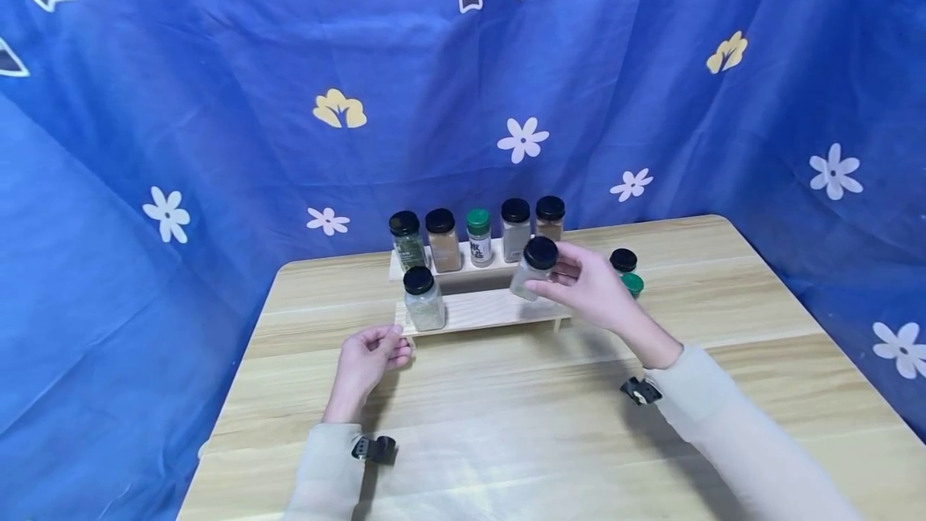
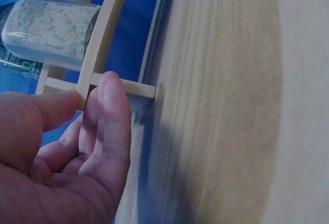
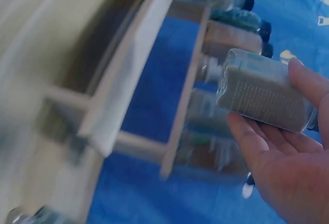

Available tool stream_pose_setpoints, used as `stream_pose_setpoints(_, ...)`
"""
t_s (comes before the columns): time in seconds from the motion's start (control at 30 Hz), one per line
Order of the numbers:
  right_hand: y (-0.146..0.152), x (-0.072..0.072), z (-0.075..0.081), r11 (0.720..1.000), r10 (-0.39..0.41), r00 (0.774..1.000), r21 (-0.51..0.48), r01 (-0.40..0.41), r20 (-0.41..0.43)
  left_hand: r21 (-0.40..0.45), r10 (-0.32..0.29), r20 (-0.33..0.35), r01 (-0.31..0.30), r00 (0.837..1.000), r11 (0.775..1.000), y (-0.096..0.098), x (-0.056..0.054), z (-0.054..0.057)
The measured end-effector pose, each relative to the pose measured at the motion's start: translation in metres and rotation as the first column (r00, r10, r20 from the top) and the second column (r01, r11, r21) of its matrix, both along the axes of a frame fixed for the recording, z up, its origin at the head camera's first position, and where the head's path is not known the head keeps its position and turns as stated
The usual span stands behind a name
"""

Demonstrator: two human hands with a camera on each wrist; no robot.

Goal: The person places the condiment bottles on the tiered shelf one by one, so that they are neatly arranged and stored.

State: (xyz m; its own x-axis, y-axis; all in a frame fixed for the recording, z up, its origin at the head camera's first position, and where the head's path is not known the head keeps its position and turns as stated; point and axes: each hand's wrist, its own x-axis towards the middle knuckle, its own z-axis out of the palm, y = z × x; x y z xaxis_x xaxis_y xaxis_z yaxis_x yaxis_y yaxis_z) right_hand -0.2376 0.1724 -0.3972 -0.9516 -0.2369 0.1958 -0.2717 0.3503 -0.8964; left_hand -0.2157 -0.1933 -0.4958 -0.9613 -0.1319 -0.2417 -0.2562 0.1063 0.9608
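Note:
My right hand [image 1: 599, 289] holds a square glass spice jar [image 1: 530, 278] with a black lid, tilted a little above the right half of the rack's lower shelf. Greyish powder and a printed label show on this jar [image 3: 262, 91] in the right wrist view. At the lower shelf's left end, my left hand [image 1: 365, 362] pinches the edge of the wooden two-tier rack [image 1: 481, 310], thumb on top and fingers beneath. Another black-lidded jar [image 1: 425, 308] of pale flakes stands at the left of that shelf, close to the left hand [image 2: 77, 162].
On the upper shelf stand several jars, including a green-lidded shaker [image 1: 479, 238] in the middle. To the rack's right, a black-lidded jar [image 1: 623, 260] and a green-lidded one [image 1: 633, 285] are on the wooden table [image 1: 463, 441], partly hidden by my right hand. A blue curtain [image 1: 434, 63] hangs behind.

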Motion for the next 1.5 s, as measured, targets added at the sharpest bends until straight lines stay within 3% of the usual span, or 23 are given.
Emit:
stream_pose_setpoints(0.23,-0.038,-0.016,0.008,0.996,0.061,0.998,-0.067,-0.061,-0.005,0.004,0.0,-0.01,0.0,1.0,1.0,0.003,0.001,0.001)
stream_pose_setpoints(0.4,-0.062,-0.027,-0.001,0.985,0.116,0.993,-0.129,-0.112,0.023,0.0,0.005,-0.011,-0.005,1.0,1.0,0.001,0.002,0.001)
stream_pose_setpoints(0.57,-0.078,-0.033,-0.014,0.984,0.135,0.988,-0.129,-0.125,0.072,0.009,0.013,-0.014,-0.013,1.0,1.0,0.001,0.003,0.0)
stream_pose_setpoints(0.73,-0.086,-0.036,-0.028,0.988,0.145,0.985,-0.068,-0.139,0.097,0.02,0.019,-0.021,-0.018,1.0,1.0,0.003,0.003,-0.003)
stream_pose_setpoints(1.1,-0.094,-0.039,-0.05,0.971,0.224,0.97,-0.105,-0.214,0.094,0.008,0.017,-0.028,-0.017,0.999,1.0,0.0,0.003,-0.004)
stream_pose_setpoints(1.5,-0.093,-0.035,-0.065,0.983,0.168,0.978,-0.092,-0.157,0.126,0.006,0.017,-0.026,-0.016,1.0,1.0,0.0,0.003,-0.003)
